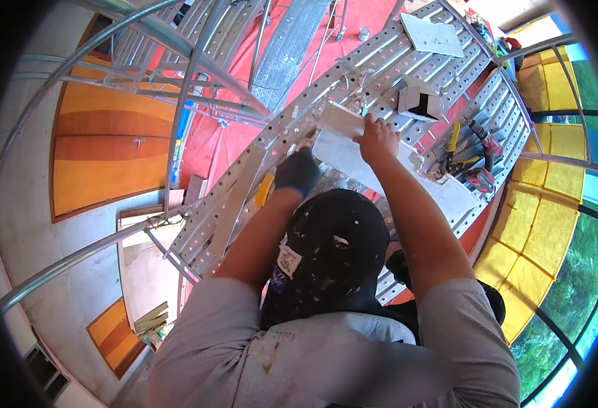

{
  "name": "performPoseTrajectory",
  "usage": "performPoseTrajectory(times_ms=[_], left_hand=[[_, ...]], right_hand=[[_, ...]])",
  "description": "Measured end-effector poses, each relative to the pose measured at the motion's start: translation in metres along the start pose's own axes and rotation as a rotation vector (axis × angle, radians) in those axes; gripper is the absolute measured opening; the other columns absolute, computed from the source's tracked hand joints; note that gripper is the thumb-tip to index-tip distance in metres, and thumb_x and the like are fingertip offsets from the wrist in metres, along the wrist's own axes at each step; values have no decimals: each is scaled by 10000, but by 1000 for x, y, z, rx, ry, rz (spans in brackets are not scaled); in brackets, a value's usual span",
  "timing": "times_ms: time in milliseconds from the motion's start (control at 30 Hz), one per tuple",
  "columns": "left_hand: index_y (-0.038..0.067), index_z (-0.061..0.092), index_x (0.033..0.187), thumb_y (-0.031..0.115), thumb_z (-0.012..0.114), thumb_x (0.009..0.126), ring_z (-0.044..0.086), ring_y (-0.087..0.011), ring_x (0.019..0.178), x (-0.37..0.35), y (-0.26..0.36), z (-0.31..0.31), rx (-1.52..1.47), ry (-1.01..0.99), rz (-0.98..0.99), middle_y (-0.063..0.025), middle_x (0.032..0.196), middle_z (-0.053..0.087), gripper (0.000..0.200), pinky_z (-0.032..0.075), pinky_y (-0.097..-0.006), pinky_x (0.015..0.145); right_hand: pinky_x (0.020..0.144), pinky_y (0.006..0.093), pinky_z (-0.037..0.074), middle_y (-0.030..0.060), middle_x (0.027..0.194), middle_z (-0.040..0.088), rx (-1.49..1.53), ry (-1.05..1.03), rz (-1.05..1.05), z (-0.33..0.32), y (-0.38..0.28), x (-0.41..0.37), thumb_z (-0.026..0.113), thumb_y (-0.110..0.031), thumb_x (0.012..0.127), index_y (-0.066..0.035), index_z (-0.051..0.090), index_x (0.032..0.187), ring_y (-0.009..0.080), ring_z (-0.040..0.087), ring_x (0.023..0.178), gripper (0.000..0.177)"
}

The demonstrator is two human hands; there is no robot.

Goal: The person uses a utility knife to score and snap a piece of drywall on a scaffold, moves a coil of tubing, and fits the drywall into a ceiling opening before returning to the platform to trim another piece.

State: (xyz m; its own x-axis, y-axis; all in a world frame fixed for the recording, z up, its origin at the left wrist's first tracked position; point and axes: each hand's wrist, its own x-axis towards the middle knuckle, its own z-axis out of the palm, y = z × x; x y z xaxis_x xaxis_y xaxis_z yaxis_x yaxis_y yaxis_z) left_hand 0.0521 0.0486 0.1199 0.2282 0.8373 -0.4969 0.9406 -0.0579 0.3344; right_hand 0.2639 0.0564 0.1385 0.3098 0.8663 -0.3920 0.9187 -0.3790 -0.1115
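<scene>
An orange wooden door (pixel 112 163) with curved bands stands far left, crossed in part by round, shiny scaffold tubes (pixel 183 102). Smooth red sheeting (pixel 207 146) spreads beyond them. Next, a long pale strip (pixel 240 204) lies on the perforated, ridged metal platform (pixel 374 64). The hands are apart: the left hand (pixel 297 173), in a dark glove, is at the left edge of a flat white board (pixel 340 146), its grip unclear; the bare right hand (pixel 379 141) rests over the board, and whether it clasps anything cannot be told. A dark-capped head hides the platform below. Rightward sit a white box (pixel 408 100), a red-and-black drill (pixel 491 144) and yellow fabric panels (pixel 534 231).
</scene>
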Motion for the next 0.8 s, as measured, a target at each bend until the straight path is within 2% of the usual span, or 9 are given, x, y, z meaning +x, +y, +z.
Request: performPoseTrajectory(times_ms=[67, 200, 267, 333, 367, 467, 600, 800], left_hand=[[15, 643, 1107, 244, 540, 923, 711, -443, 988, 6, 6, 0, 5, 1, 64, -263, 1071, 720, 311, 553, -543, 869], [22, 646, 1103, 240, 521, 928, 711, -438, 989, -26, -22, 14, -14, 15, 111, -272, 1063, 718, 306, 551, -543, 875], [26, 647, 1105, 239, 512, 932, 710, -435, 995, -28, -30, 18, -9, -5, 95, -274, 1061, 717, 306, 547, -547, 882], [28, 648, 1110, 237, 505, 936, 709, -433, 999, -13, -9, 5, 4, -35, 15, -274, 1060, 717, 308, 544, -552, 887], [27, 648, 1105, 231, 500, 938, 708, -434, 1000, -5, -1, 6, -6, 24, 8, -273, 1056, 718, 302, 542, -554, 891], [27, 645, 1096, 228, 509, 933, 705, -436, 1007, 7, -8, 18, -16, -6, 23, -272, 1060, 716, 293, 539, -555, 893], [21, 659, 1090, 239, 546, 919, 705, -439, 1007, -32, -20, 4, -22, -42, 54, -284, 1074, 708, 298, 545, -555, 877], [21, 618, 1135, 251, 547, 931, 704, -438, 1002, 9, 0, 13, -18, -1, 63, -268, 1054, 714, 316, 541, -548, 891]], right_hand=[[1004, 558, 439, 121, 1270, 649, 2, 3, -3, 0, 4, 3, 769, -409, 882, -129, 530, 1309, 340, 581, 1256, 563], [991, 557, 443, 123, 1260, 653, -29, 37, -6, 1, 6, 3, 767, -402, 884, -128, 534, 1302, 342, 582, 1253, 551], [988, 554, 444, 124, 1257, 655, -23, 19, 2, 4, 3, 4, 766, -399, 885, -127, 535, 1300, 343, 582, 1252, 547], [999, 546, 442, 113, 1250, 656, 11, 8, -4, -1, -2, 1, 766, -384, 887, -130, 546, 1291, 339, 582, 1257, 525], [1008, 543, 440, 100, 1246, 657, 20, 16, -5, 1, -1, -1, 768, -375, 886, -136, 556, 1282, 333, 582, 1264, 508], [1016, 534, 441, 88, 1261, 651, -11, 18, 0, 0, 2, -1, 763, -370, 893, -149, 564, 1299, 331, 583, 1267, 503], [1031, 533, 438, 92, 1294, 638, -39, 3, 27, -5, -1, -2, 756, -387, 898, -153, 554, 1334, 332, 574, 1278, 535], [1027, 536, 442, 96, 1291, 634, -18, 10, 0, 1, 2, -5, 767, -390, 882, -154, 557, 1335, 333, 579, 1271, 552]])
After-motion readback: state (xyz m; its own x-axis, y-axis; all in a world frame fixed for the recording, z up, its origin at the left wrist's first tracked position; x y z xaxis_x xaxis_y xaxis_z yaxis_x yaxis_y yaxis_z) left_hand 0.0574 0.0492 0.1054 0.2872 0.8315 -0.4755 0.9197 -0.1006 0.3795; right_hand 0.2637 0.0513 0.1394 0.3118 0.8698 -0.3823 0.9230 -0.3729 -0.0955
